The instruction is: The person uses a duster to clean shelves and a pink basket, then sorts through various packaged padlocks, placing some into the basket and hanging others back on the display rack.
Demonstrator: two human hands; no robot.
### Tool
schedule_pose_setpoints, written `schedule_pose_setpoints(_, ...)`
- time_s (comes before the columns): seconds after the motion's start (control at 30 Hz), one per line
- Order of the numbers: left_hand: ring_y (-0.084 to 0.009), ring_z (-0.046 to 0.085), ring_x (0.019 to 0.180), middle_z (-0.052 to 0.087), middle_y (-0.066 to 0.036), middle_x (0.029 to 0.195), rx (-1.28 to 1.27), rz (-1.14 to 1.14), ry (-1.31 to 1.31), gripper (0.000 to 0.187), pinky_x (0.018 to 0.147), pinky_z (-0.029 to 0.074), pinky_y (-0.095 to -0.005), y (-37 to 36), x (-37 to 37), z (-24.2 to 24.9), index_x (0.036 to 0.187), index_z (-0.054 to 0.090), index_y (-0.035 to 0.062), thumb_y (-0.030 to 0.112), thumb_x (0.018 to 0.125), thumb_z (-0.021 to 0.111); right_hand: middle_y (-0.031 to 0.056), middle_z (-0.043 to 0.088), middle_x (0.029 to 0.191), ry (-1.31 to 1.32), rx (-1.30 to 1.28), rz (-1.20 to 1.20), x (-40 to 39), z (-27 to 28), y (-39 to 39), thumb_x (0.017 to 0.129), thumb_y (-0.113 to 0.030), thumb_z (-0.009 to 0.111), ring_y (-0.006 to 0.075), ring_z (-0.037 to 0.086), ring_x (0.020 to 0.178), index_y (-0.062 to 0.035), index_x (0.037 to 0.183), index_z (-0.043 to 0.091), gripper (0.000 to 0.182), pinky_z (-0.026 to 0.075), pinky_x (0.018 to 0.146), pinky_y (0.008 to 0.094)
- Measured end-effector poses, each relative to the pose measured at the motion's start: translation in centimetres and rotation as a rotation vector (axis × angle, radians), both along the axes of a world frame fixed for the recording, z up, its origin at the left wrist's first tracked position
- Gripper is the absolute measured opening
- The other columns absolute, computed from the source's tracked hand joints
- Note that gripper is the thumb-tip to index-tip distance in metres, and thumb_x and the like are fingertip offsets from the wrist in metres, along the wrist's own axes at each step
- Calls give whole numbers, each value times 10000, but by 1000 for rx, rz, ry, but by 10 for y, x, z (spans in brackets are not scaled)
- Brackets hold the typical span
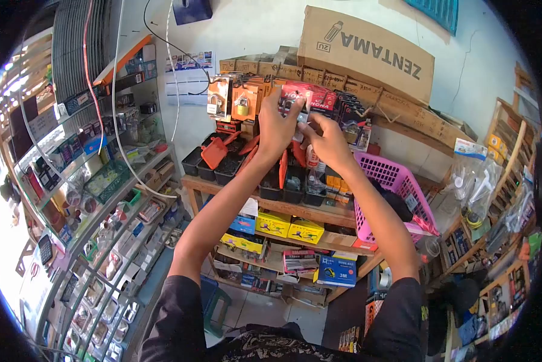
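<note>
Both my arms reach forward to a row of carded packs hanging along a wooden rack. My left hand point(275, 130) is closed at the left edge of a red HONA-printed pack point(295, 92), thumb and fingers around its lower part. From the other side my right hand point(328, 142) pinches at the lower corner of the same pack, where something small and silvery shows between the fingers. Just left of my hands hang a brass padlock point(242, 107) on an orange card and a silver padlock point(213, 105). Another red pack point(323, 100) hangs behind, to the right.
Black bins point(227, 172) with red lids stand below the hanging packs. A pink basket point(397, 175) sits to the right, under my right forearm. Yellow boxes point(306, 230) fill the shelf below. A ZENTAMA carton point(367, 54) rests above the rack, and a glass display case point(96, 241) stands left.
</note>
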State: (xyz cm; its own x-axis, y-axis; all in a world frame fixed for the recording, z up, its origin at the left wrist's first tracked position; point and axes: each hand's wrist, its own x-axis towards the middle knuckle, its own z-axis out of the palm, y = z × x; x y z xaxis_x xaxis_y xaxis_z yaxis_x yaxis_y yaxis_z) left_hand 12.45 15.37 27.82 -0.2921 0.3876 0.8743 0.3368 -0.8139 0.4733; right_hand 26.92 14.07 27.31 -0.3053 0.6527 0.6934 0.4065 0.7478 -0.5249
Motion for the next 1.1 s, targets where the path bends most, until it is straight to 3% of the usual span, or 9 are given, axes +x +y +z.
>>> schedule_pose_setpoints(0.23,-391,584,982,593,-269,1014,-43,61,75,562,854,455,-436,7,-7,8,1208,544,-99,281,830,715,69,651,797,172,-188,96,-14,0,0,967,-197,570,132,609,592,45,1083,588,269,463,536,300)
schedule_pose_setpoints(0.33,-409,578,1011,579,-287,1058,-91,73,134,587,875,452,-442,3,-7,15,1253,510,-112,268,844,694,11,571,706,259,-191,71,-19,1,-6,984,-197,531,86,566,567,-11,992,575,191,407,485,235)
schedule_pose_setpoints(0.7,-451,588,977,570,-313,1056,-95,142,336,573,826,469,-485,37,-4,0,1274,495,-86,252,848,676,33,566,665,460,-376,8,-27,-23,26,985,-206,503,108,566,525,-11,979,598,217,408,429,236)
schedule_pose_setpoints(0.83,-443,590,983,546,-291,1110,-24,294,340,560,808,481,-482,46,3,-5,1308,466,-70,237,874,642,0,633,859,668,-580,4,-31,-29,18,955,-217,524,95,635,645,-80,1033,625,187,434,457,241)
schedule_pose_setpoints(0.9,-439,584,992,541,-275,1111,-21,359,347,571,820,478,-475,46,6,-8,1325,451,-64,252,886,633,-5,631,867,610,-569,40,-21,-38,7,954,-225,528,89,645,666,-85,1057,623,197,439,466,241)
schedule_pose_setpoints(0.93,-431,581,982,544,-264,1100,38,400,351,571,825,475,-463,51,7,-11,1328,454,-60,270,895,627,86,658,891,608,-533,114,-13,-41,-8,925,-201,583,151,635,640,37,1113,603,304,516,592,270)
schedule_pose_setpoints(0.97,-416,581,973,547,-255,1091,60,441,356,563,820,475,-448,49,9,-11,1317,476,-54,279,893,636,109,667,940,549,-582,114,-4,-46,-22,914,-237,614,149,638,652,50,1138,588,365,515,592,275)
schedule_pose_setpoints(1.03,-405,582,962,549,-248,1083,66,409,360,553,813,477,-439,48,7,-8,1302,498,-50,288,890,644,110,675,978,314,-301,158,23,-63,-48,906,-265,630,132,645,664,42,1166,576,406,509,581,281)
schedule_pose_setpoints(1.1,-388,586,957,552,-237,1071,94,415,357,532,803,480,-430,51,6,-6,1283,518,-53,279,888,651,115,677,1033,-8,-308,82,61,-59,-86,907,-281,632,135,659,677,11,1174,582,399,508,587,293)
